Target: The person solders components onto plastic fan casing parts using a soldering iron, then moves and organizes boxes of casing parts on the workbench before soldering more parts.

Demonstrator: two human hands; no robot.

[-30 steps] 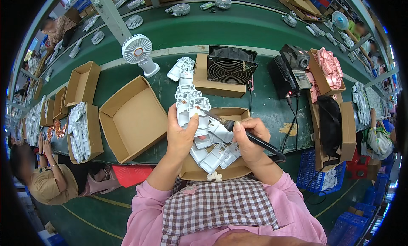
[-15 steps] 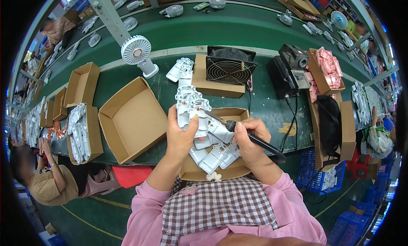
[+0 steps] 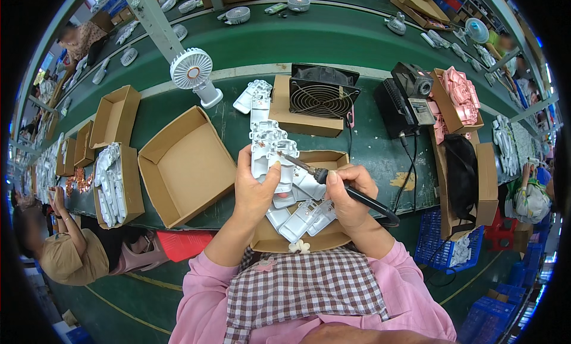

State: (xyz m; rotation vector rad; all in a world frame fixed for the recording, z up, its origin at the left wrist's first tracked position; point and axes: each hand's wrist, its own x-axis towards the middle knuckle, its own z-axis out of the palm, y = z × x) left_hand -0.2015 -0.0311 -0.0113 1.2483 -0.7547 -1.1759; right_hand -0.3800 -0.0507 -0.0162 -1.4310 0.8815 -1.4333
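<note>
White plastic housings (image 3: 264, 146) are being gripped by the left hand (image 3: 253, 190), with its thumb being laid over the nearest 1. They are being held just above and beyond a cardboard tray (image 3: 297, 245), in which loose white parts (image 3: 299, 222) are being contained. A soldering iron (image 3: 373, 205) is being grasped by the right hand (image 3: 350, 208), the fingers being wrapped about its dark handle. Its tip is being pointed leftward at a small copper-coloured piece (image 3: 279, 156) on the housings; whether contact is being made cannot be told.

Beyond the tray, 1 black square fan (image 3: 324, 99) is being supported by a cardboard box (image 3: 284, 121). To its left, 1 small white fan (image 3: 191, 70) is being stood upright on the green bench (image 3: 372, 139). To the right, a black soldering station (image 3: 394, 109) is being placed near a box whose pink parts (image 3: 459, 95) are being heaped high.
</note>
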